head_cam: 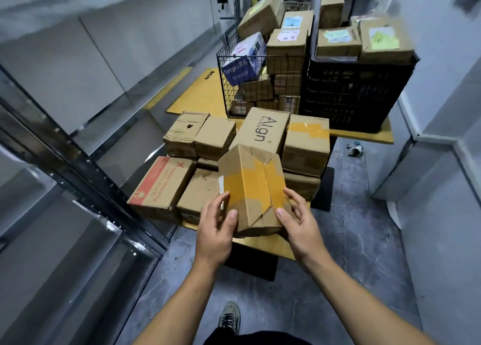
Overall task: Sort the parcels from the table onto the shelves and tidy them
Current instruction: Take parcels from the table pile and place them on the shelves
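A cardboard parcel sealed with yellow tape [252, 185] is tilted up above the near end of the yellow table [268, 245]. My left hand [217, 225] grips its lower left corner, thumb on top. My right hand [299, 219] grips its lower right corner. Behind it lie several more parcels: a red-printed "happy shopping" box [161, 185], an "Align" box [263, 131] and a yellow-taped box [307, 141]. Grey metal shelves [86, 66] run along the left.
At the far end of the table stand a black wire basket [226, 84] full of boxes and a black plastic crate [351, 92] with parcels on top. A white wall closes the right side. My shoe [229, 317] is on the grey floor below.
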Demonstrator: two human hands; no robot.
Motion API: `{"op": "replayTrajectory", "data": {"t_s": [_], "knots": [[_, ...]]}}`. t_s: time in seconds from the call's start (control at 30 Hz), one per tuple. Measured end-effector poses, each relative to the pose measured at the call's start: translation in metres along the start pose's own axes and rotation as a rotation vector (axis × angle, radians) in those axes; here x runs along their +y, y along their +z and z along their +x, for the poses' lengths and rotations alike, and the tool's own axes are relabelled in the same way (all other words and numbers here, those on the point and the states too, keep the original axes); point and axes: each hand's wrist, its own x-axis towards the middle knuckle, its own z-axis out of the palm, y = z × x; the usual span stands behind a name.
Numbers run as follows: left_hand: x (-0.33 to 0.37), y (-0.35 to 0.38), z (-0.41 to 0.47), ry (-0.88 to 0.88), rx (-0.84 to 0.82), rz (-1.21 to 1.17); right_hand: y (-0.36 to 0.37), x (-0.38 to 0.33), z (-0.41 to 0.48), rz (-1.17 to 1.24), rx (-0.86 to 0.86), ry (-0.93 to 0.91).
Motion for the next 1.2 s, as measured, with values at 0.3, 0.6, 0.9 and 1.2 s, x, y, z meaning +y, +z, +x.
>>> {"op": "replayTrajectory", "data": {"t_s": [0.3, 0.6, 0.9, 1.2], "knots": [[0.013, 0.003, -0.005, 0.059, -0.037, 0.043, -0.003, -0.005, 0.002, -0.262, -0.124, 0.022], [0.028, -0.004, -0.005, 0.073, -0.094, -0.088, 0.009, -0.012, 0.006, -0.023, -0.111, 0.047], [0.016, -0.028, -0.005, 0.089, 0.041, 0.143, 0.026, -0.02, 0.004, 0.309, -0.198, 0.128], [0.01, -0.069, -0.032, -0.024, 0.126, 0.062, 0.058, -0.026, -0.001, 0.366, -0.494, 0.267]]}}
